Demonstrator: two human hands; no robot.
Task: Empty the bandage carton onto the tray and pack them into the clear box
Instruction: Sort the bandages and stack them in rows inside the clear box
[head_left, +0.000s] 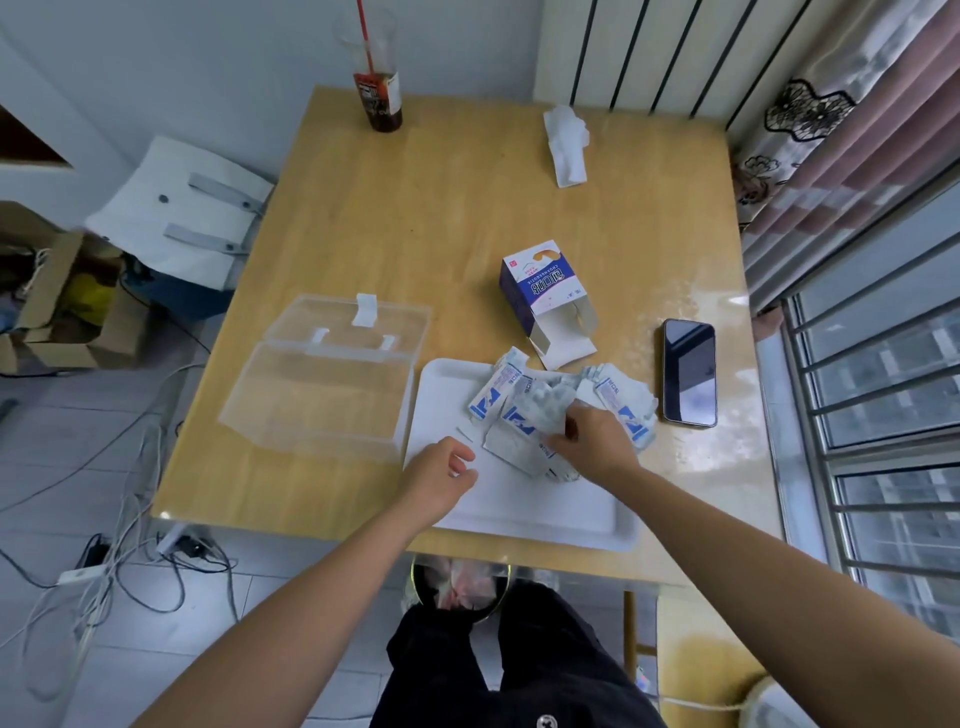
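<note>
The blue and white bandage carton (540, 291) lies on the table with its flaps open toward the white tray (524, 512). Several wrapped bandages (493, 395) lie in a loose pile on the tray's far half. My right hand (592, 441) is over that pile and pinches a blurred bunch of bandages (543, 402). My left hand (441, 478) hovers over the tray's left part, fingers loosely curled, holding nothing. The clear box (322, 384) stands left of the tray with its lid swung back.
A black phone (690, 371) lies right of the tray. A drink cup with a red straw (376, 83) and a crumpled white tissue (567, 145) stand at the table's far side. Cables and cardboard boxes lie on the floor at left.
</note>
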